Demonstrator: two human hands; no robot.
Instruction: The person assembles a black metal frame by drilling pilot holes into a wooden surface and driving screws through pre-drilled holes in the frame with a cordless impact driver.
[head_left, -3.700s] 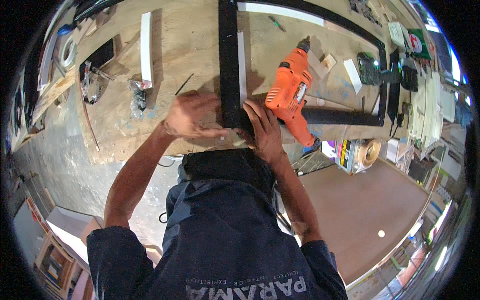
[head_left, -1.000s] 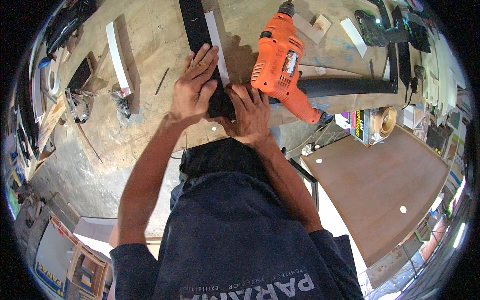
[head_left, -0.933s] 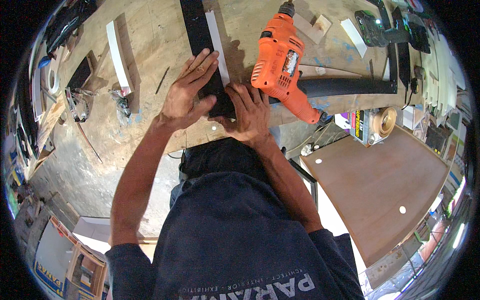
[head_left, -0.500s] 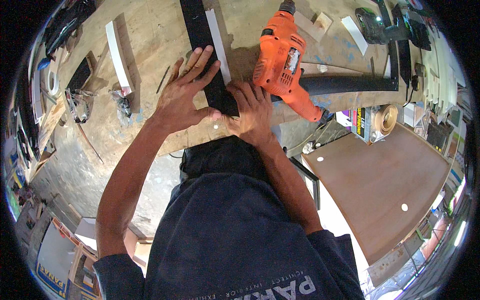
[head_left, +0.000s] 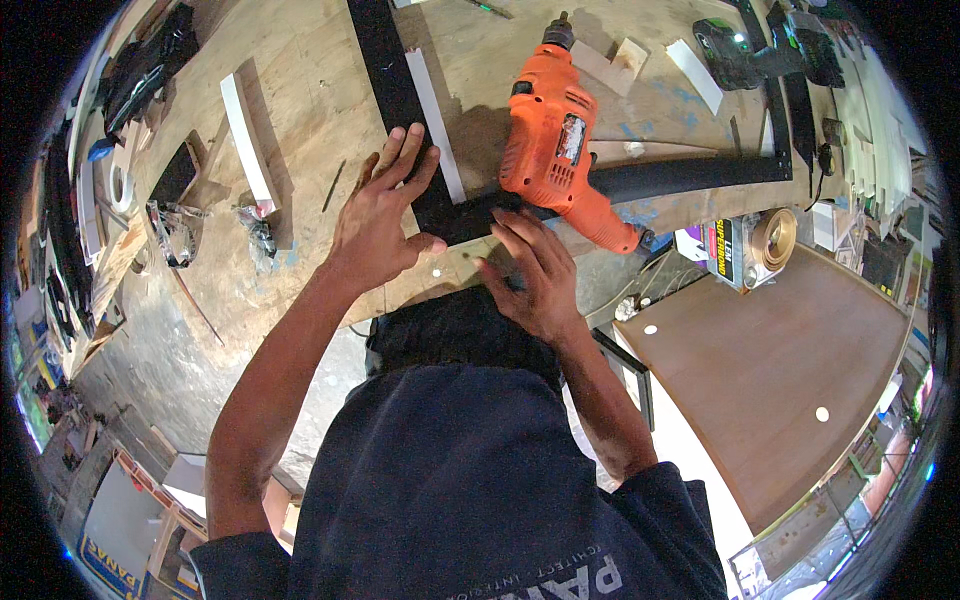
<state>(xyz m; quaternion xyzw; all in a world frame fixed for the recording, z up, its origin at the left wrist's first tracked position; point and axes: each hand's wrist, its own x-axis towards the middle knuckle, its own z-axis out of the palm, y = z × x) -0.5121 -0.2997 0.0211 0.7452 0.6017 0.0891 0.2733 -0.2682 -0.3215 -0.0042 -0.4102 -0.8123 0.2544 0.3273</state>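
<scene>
Seen from above, a person presses the corner of a black frame [head_left: 440, 215] flat on a plywood workbench [head_left: 300, 80]. The left hand [head_left: 385, 215] lies open, fingers spread; the right hand [head_left: 530, 270] rests flat just beside an orange drill [head_left: 555, 145]. Even downward pressure on both strips would likely keep the joint square.

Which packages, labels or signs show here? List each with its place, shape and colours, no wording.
Box: right of the bench edge, beside a tape roll; upright, black side panel with yellow lettering, purple and white face.
Drill label: on the orange drill's side; small rectangle, white with red.
Blue board: lower left, on the floor; flat, blue with yellow lettering.
</scene>
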